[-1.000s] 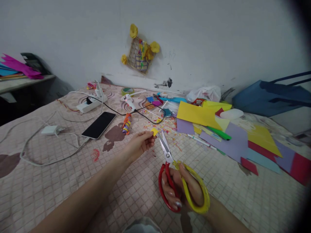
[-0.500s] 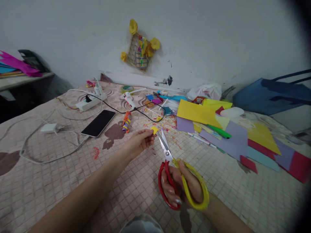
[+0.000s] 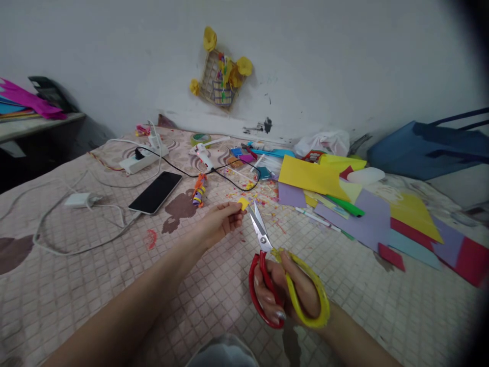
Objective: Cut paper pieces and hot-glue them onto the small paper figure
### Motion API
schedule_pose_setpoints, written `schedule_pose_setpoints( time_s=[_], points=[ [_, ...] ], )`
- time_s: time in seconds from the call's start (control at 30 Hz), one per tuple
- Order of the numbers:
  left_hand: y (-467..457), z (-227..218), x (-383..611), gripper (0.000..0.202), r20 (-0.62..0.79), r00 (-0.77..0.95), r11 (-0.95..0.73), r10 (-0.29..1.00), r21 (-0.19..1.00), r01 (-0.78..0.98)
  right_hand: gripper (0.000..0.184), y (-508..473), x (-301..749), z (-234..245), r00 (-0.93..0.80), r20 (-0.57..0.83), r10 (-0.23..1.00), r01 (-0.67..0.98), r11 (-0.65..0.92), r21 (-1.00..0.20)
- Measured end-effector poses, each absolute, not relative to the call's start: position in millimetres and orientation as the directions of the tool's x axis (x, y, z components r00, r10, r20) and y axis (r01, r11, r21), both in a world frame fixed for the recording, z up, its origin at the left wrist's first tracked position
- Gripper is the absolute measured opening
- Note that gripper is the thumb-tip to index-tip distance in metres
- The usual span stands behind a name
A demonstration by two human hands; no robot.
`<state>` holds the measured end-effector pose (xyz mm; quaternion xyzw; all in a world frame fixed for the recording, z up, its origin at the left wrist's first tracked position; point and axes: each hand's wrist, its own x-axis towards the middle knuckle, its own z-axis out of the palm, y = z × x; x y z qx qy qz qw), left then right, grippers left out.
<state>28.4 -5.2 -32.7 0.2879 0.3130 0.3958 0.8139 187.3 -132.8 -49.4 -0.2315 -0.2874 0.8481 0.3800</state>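
Note:
Between the fingertips of my left hand (image 3: 225, 221) is a small piece of yellow paper (image 3: 243, 204). My right hand (image 3: 284, 290) has its fingers through the handles of a pair of scissors (image 3: 262, 235), one handle red and the other yellow. The blades are parted and point away from me, their tips just right of the yellow piece; whether they touch it I cannot tell. Beyond my left hand lies a small rolled craft piece (image 3: 199, 191) in orange, yellow and purple. Tiny coloured scraps (image 3: 263, 192) are scattered past the blades.
Coloured sheets (image 3: 367, 219) overlap on the right, near a blue bag (image 3: 424, 150). On the left are a phone (image 3: 156, 192), a charger (image 3: 78, 200) and a power strip (image 3: 143, 160) with trailing cables. A glue gun (image 3: 203, 156) and a tape roll (image 3: 200, 138) lie farther back.
Almost nothing differs. Both hands keep their holds on the yellow paper and the scissors, and the view has shifted very slightly.

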Motion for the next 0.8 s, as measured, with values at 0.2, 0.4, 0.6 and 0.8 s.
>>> schedule_pose_setpoints(
  time_s=[0.2,0.4,0.6,0.8],
  points=[
    [-4.0,-32.6,26.5,0.010,-0.269,0.510,0.518,0.817,0.731,-0.444,0.058,-133.4,188.1,-49.0,-0.604,-0.183,0.776,-0.515,-0.555,-0.653],
    [-0.6,-34.6,24.5,0.010,-0.273,0.508,0.524,0.817,0.719,-0.456,0.057,-134.7,187.1,-46.9,-0.607,-0.159,0.779,-0.524,-0.542,-0.657],
    [0.3,-37.2,24.5,0.008,-0.261,0.516,0.518,0.816,0.726,-0.452,0.057,-134.9,187.3,-47.3,-0.612,-0.168,0.772,-0.515,-0.551,-0.656],
    [-0.1,-35.7,23.3,0.008,-0.244,0.552,0.518,0.798,0.746,-0.419,0.058,-134.0,188.8,-48.6,-0.624,-0.174,0.762,-0.511,-0.566,-0.647]
  ],
)
